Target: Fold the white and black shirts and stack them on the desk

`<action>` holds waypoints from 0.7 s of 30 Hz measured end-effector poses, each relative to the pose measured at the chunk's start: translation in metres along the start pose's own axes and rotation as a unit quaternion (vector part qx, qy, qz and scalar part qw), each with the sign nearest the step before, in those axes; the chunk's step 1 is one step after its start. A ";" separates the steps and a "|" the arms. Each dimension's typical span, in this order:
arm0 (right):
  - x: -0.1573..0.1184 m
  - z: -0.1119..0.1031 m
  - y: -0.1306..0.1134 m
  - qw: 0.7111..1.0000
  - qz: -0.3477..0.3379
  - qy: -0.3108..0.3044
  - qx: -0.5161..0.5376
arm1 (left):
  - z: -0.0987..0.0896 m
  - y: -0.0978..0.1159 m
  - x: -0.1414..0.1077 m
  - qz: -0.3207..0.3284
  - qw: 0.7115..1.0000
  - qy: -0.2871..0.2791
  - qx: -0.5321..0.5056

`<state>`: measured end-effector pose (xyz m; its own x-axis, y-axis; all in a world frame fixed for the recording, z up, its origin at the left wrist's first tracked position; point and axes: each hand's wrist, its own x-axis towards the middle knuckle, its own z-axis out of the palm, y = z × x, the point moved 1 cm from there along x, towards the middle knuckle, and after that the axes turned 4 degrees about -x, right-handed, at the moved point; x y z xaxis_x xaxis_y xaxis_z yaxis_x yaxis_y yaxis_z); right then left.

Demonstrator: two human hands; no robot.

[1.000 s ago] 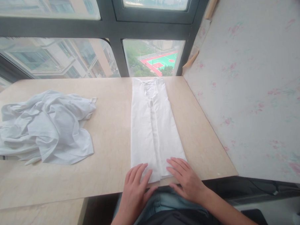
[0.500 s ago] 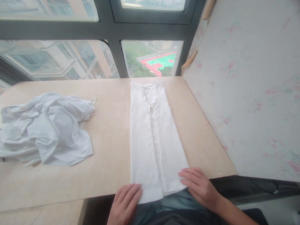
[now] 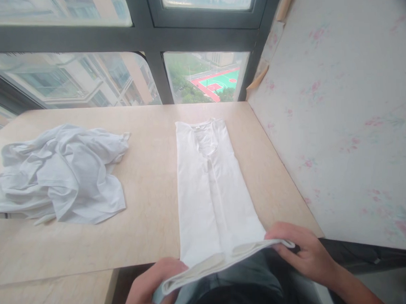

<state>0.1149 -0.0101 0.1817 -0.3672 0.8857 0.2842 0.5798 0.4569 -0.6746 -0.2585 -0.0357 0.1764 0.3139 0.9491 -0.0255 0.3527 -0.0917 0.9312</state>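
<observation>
A white shirt [image 3: 204,192], folded into a long narrow panel, lies face up with its round neckline toward the window. Its bottom hem is lifted off the front edge of the surface. My left hand [image 3: 155,286] grips the left corner of that hem, thumb beneath and fingers above. At the right corner, my right hand [image 3: 297,246] pinches the hem between thumb and fingers. The raised edge slants upward from left to right and shows several layers of cloth.
A crumpled heap of white cloth [image 3: 62,174] lies on the left of the pale surface [image 3: 150,185]. Dark-framed windows [image 3: 147,42] stand behind it. A flowered wall [image 3: 339,119] with peeling paper borders the right side.
Both hands have gone from resting flat on the hem to gripping its corners and lifting it. The shirt has slid toward me, its neckline now farther from the window.
</observation>
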 end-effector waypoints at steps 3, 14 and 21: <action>0.048 -0.008 0.013 0.997 -0.012 0.079 -0.016 | -0.010 0.005 0.048 -0.049 0.990 0.126 -0.049; 0.224 0.045 0.151 0.965 0.239 0.103 0.037 | -0.038 -0.061 0.265 -0.133 0.964 0.159 -0.165; 0.221 0.067 0.180 0.959 0.253 0.105 0.072 | -0.035 -0.066 0.276 -0.167 0.962 0.070 -0.203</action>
<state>0.0895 0.2619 0.0775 0.0978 0.9951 0.0169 0.5324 -0.0380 -0.8457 -0.2257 0.2426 0.1204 0.1102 0.9394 -0.3247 0.0298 0.3235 0.9458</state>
